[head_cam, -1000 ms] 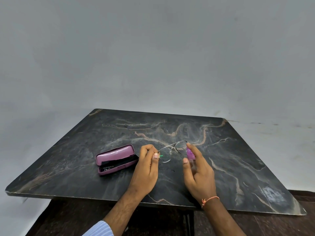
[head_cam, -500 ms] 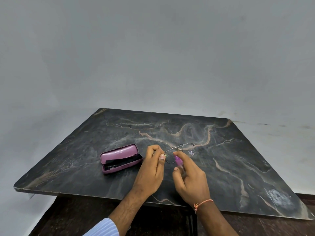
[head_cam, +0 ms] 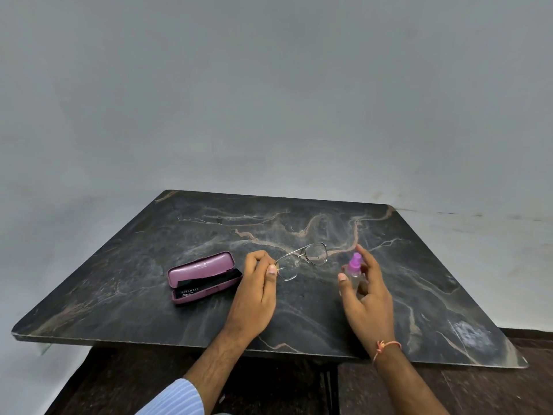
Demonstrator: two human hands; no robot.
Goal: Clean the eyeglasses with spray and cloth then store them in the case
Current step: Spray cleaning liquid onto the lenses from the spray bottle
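Observation:
My left hand (head_cam: 257, 292) pinches the metal-rimmed eyeglasses (head_cam: 302, 260) at their left end and holds them just above the dark marble table (head_cam: 209, 223). To their right a small clear spray bottle (head_cam: 355, 266) with a pink cap stands upright. My right hand (head_cam: 366, 298) is cupped loosely around the bottle, thumb and fingers spread apart. The pink eyeglass case (head_cam: 199, 266) lies open left of my left hand, with a black cloth (head_cam: 209, 284) inside.
A plain grey wall rises behind the table. The table's near edge (head_cam: 179, 342) runs just under my wrists, above a dark brown floor (head_cam: 493, 390). An orange thread is tied around my right wrist.
My right hand has carried the spray bottle from the lenses to the right, set it upright and spread its fingers. The left hand still holds the eyeglasses.

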